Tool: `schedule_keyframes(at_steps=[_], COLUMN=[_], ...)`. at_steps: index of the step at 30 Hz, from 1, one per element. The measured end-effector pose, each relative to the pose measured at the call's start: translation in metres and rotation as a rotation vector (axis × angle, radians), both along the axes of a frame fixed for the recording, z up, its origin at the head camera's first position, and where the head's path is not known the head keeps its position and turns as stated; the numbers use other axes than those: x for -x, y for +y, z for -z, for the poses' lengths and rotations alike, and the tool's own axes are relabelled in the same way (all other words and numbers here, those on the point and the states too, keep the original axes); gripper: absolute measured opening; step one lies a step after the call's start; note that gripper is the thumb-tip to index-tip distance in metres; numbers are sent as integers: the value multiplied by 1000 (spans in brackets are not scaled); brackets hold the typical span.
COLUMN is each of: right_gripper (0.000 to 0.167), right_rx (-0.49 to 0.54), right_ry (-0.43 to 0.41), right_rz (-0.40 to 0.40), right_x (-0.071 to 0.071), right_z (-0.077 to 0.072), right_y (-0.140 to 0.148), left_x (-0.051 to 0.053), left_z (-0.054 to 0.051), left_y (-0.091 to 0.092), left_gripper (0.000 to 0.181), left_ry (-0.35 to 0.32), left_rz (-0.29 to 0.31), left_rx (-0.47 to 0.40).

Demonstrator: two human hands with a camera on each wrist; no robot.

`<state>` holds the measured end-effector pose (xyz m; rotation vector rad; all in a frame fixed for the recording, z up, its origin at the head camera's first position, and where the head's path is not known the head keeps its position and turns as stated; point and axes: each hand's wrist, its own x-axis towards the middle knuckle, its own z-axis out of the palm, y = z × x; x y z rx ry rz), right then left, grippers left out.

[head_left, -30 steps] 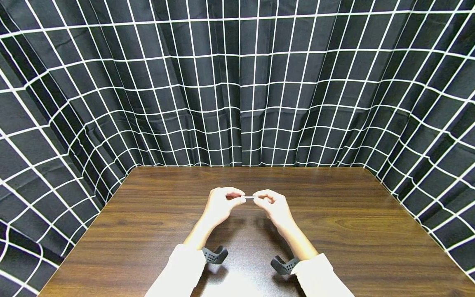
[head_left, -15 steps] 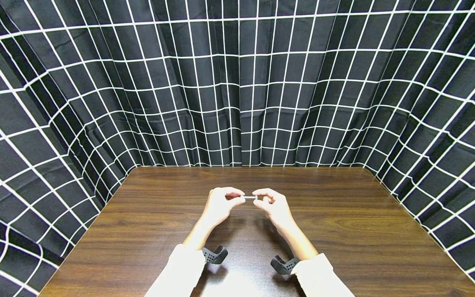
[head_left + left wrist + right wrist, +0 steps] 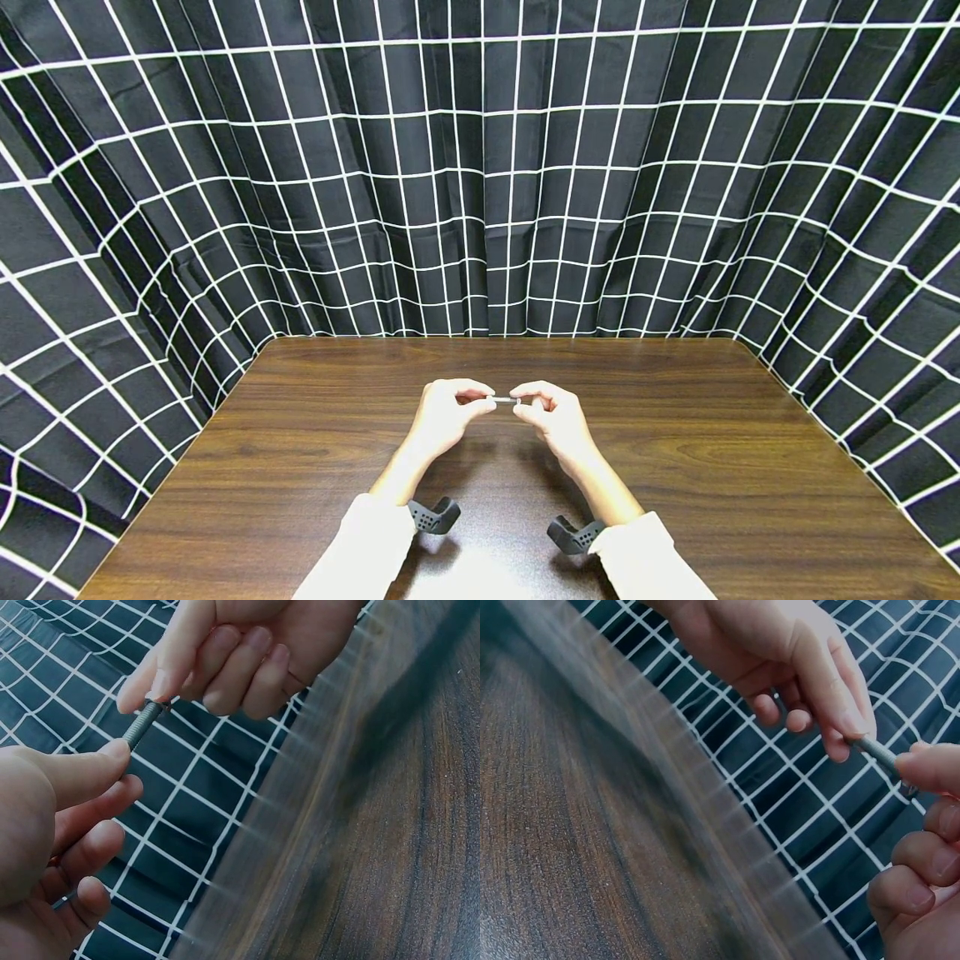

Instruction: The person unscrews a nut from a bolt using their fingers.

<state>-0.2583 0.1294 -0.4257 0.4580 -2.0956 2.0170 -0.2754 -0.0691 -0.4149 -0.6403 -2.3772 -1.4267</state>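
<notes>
A thin grey threaded bolt [image 3: 505,399] is held up above the table between the two hands. My left hand [image 3: 442,417] pinches one end with thumb and forefinger; its other fingers curl loosely in the left wrist view. On the far end of the bolt [image 3: 141,727] sits a small dark nut [image 3: 165,706], at the fingertips of my right hand [image 3: 255,652]. From the right wrist view, my right thumb [image 3: 931,768] lies against the bolt [image 3: 877,754] beside the nut [image 3: 908,790], its forefinger mostly hidden behind.
A brown wooden table [image 3: 337,375] lies beneath both hands. Dark curtains with a white grid [image 3: 502,192] stand behind it and along both sides. Each wrist wears a dark grey mount, the left one [image 3: 435,516] and the right one [image 3: 574,535].
My right thumb and forefinger have parted slightly and shifted around the bolt's end, where the nut shows between them. My left hand has stayed in place, pinching the bolt.
</notes>
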Motion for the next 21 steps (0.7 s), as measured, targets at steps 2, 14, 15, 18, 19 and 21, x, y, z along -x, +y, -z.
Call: schedule_keyframes(at_steps=[2,14,15,18,19,21], right_gripper=[19,35,36,37,38,37], right_rx=[5,-273,-283,-285,-278,-258], right_ry=[-8,-97,-102,-117,-122,-135], right_rz=[7,206,212,211,204,188], right_x=[0,2,2,1,1,1], right_z=[-1,0,0,0,-1,-1], right_y=[-1,-5,-5,-5,-5,-4], left_x=[0,0,0,0,0,-1], left_z=[0,2,2,3,3,2], left_y=[0,1,1,1,1,1], left_gripper=[11,13,13,12,12,12], left_ry=[2,25,23,22,21,17], left_rz=[1,9,8,2,4,4], left_rx=[3,17,20,23,21,19])
